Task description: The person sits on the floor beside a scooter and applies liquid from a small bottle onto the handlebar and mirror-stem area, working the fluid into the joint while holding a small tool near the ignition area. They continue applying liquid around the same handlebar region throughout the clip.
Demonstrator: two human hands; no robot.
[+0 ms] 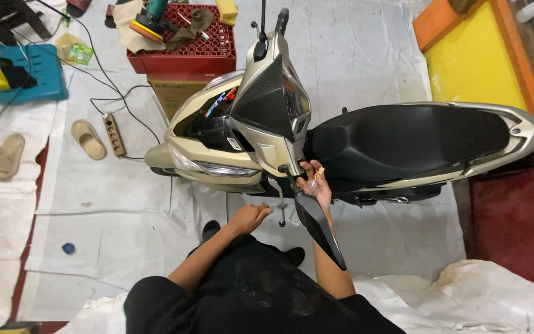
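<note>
Scooter (341, 142) stands across the middle of the scene on white sheeting (366, 55), its gold front to the left and its long black seat (415, 139) running to the right. At the near handlebar the right hand (315, 180) is raised against the grip area just below the front cowl (267, 105), fingers curled around something small and pale that cannot be made out; the black mirror (319, 226) juts toward the viewer just beside that wrist. The left hand (250, 218) hangs lower and to the left, loosely closed, near the scooter's near side below the headlight (217, 168); whether it grips anything cannot be told. Both arms come from a person in dark clothing at the near edge. Far left of the scooter, a red crate (183, 52) sits on a cardboard box (174, 93) and holds a polisher (149, 25) and a rag. A power strip (114, 134) with black cables lies on the sheeting to the left, with one tan sandal (88, 139) just beside it and another (7, 156) farther left. A teal stool (29, 74) stands at the far left. A yellow and orange board (477, 62) lies at the far right, behind the seat, and dark red flooring (514, 216) shows at the near right.
</note>
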